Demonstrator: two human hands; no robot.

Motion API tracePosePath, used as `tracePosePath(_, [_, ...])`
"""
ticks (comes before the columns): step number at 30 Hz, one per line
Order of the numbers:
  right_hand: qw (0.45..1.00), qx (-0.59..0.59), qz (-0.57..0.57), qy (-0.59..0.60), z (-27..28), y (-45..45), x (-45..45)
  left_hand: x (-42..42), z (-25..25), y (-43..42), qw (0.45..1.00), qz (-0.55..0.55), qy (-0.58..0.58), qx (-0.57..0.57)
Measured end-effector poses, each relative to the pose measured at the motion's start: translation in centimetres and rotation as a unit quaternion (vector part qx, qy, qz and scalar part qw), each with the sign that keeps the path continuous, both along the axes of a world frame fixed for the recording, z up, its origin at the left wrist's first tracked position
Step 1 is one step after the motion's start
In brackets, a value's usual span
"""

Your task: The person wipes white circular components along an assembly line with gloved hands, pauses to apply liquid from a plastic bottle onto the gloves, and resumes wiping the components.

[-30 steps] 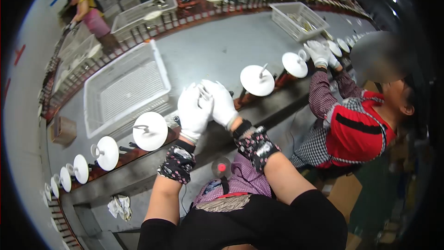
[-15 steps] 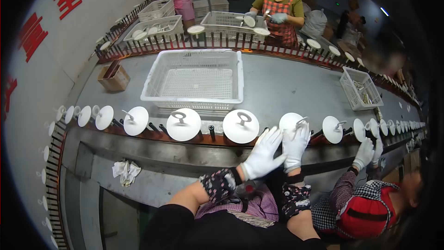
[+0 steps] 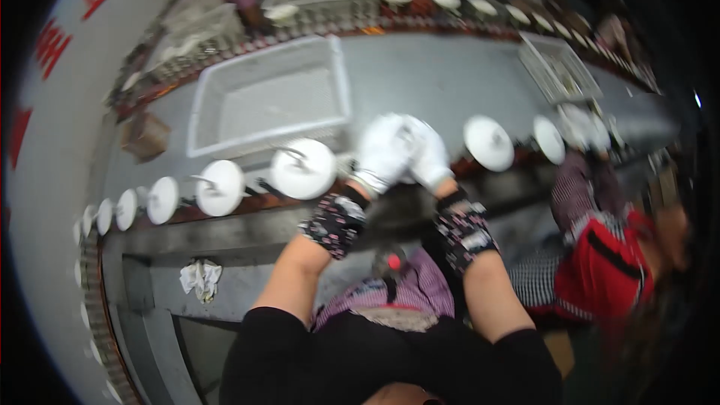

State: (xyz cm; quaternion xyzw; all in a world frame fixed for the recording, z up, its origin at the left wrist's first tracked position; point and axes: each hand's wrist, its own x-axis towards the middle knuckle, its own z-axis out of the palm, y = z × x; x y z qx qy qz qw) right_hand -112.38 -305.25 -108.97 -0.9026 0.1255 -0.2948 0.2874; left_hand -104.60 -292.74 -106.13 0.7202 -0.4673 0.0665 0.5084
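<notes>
My left hand (image 3: 384, 151) and my right hand (image 3: 427, 151), both in white gloves, come together over the row of white discs. Their fingers look curled inward and meet around something greyish between them; motion blur and the gloves hide what it is. To the left of my left hand stands a white round disc (image 3: 319, 180) with a thin curved grey piece on its face. Right of my right hand is another white disc (image 3: 480, 154), tilted toward me, apart from the glove.
Several discs line the curved rail (image 3: 259, 206). Behind it sit a large white plastic basket (image 3: 193, 124), a cardboard box (image 3: 146, 137) and a smaller basket (image 3: 536, 79). A co-worker's gloved hands (image 3: 583, 127) are at the line on the right. A white rag (image 3: 200, 279) lies below.
The view has tipped and shifted. My hands have moved from an outstretched, spread position near a disc to being drawn together with fingers curled. The co-worker's hands at right now reach farther over the line.
</notes>
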Motion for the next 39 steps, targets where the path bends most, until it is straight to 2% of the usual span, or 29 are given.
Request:
tracePosePath(1, [0.992, -0.117, -0.017, -0.038, 2.1, 1.2, -0.5, -0.5, -0.7, 0.2, 0.998, 0.034, -0.056, -0.020])
tracePosePath(2, [0.992, -0.126, -0.016, -0.015, 2.7, 1.7, -1.1, -0.7, -1.4, 0.3, 0.989, 0.070, -0.118, -0.047])
tracePosePath(4, [0.990, -0.124, -0.062, 0.001, 2.4, 3.7, -1.9, -1.9, 0.2, 2.5, 0.990, 0.053, -0.128, -0.026])
tracePosePath(6, [0.986, -0.148, -0.051, -0.058, 1.4, 6.5, -4.5, -4.9, -1.7, 4.8, 0.987, 0.092, -0.134, 0.010])
tracePosePath(8, [0.985, -0.170, -0.026, -0.002, -0.9, 7.1, -7.3, -8.1, -4.6, 6.6, 0.991, 0.059, -0.111, 0.036])
tracePosePath(9, [0.985, -0.170, -0.021, 0.002, -0.1, 6.8, -8.5, -9.3, -4.1, 7.0, 0.995, 0.007, -0.090, 0.049])
tracePosePath(10, [0.985, -0.165, -0.047, 0.018, 0.9, 6.3, -9.6, -10.2, -3.5, 7.1, 0.995, -0.045, -0.071, 0.061])
tracePosePath(11, [0.981, -0.147, -0.122, 0.030, 0.8, 5.5, -10.2, -10.9, -4.1, 7.0, 0.994, -0.075, -0.065, 0.054])
tracePosePath(12, [0.969, -0.148, -0.196, -0.012, -0.2, 3.8, -10.0, -11.3, -4.9, 6.4, 0.992, -0.105, -0.056, 0.045])
tracePosePath(13, [0.952, -0.141, -0.266, -0.055, -1.2, 2.0, -9.7, -10.9, -5.3, 5.6, 0.988, -0.095, -0.114, 0.050])
tracePosePath(14, [0.945, -0.122, -0.298, -0.052, -0.7, 0.4, -9.1, -10.4, -5.0, 4.4, 0.990, -0.086, -0.100, 0.052])
tracePosePath(16, [0.944, -0.177, -0.269, 0.068, 0.2, -1.8, -6.7, -7.8, -1.9, -0.1, 0.993, -0.047, -0.085, 0.066])
tracePosePath(17, [0.938, -0.209, -0.252, 0.113, 0.1, -2.8, -5.7, -6.3, -2.4, -1.6, 0.992, -0.044, -0.099, 0.061])
tracePosePath(18, [0.957, -0.184, -0.213, 0.072, -0.4, -3.5, -5.2, -5.1, -1.8, -3.1, 0.993, -0.053, -0.072, 0.072])
tracePosePath(20, [0.967, -0.195, -0.157, 0.053, -0.9, -4.9, -4.5, -3.7, -0.5, -5.1, 0.991, -0.047, -0.097, 0.074])
tracePosePath(23, [0.979, -0.066, 0.004, 0.193, 1.6, -5.7, -1.7, -0.8, 2.2, -5.9, 0.982, -0.122, 0.030, 0.139])
tracePosePath(24, [0.980, -0.079, -0.018, 0.181, 1.7, -5.6, -1.1, -0.2, 1.7, -6.1, 0.990, -0.126, 0.020, 0.053])
tracePosePath(26, [0.975, -0.073, -0.011, 0.210, 1.6, -5.2, 0.2, 0.3, 0.9, -5.1, 0.991, -0.098, 0.053, 0.070])
tracePosePath(29, [0.993, -0.094, 0.005, 0.076, 1.3, -2.9, 0.3, 1.0, -3.3, -3.3, 0.999, -0.013, -0.019, -0.028])
tracePosePath(32, [0.992, -0.117, -0.046, 0.017, 1.3, 1.4, -1.3, -0.8, -3.0, 1.0, 0.998, 0.024, -0.042, -0.028])
tracePosePath(33, [0.986, -0.159, -0.054, 0.003, 0.6, 2.4, -2.0, -1.8, -2.5, 2.3, 0.999, 0.012, -0.029, -0.010])
tracePosePath(36, [0.986, -0.156, -0.045, -0.029, -0.3, 6.7, -4.9, -6.0, -4.3, 5.7, 0.995, 0.079, -0.062, -0.018])
tracePosePath(37, [0.988, -0.153, -0.017, -0.022, -0.2, 7.3, -6.1, -7.4, -6.3, 6.5, 0.996, 0.065, -0.059, -0.015])
tracePosePath(39, [0.985, -0.169, -0.033, 0.031, -1.2, 7.0, -8.4, -9.7, -8.8, 7.8, 0.996, 0.027, -0.081, -0.019])
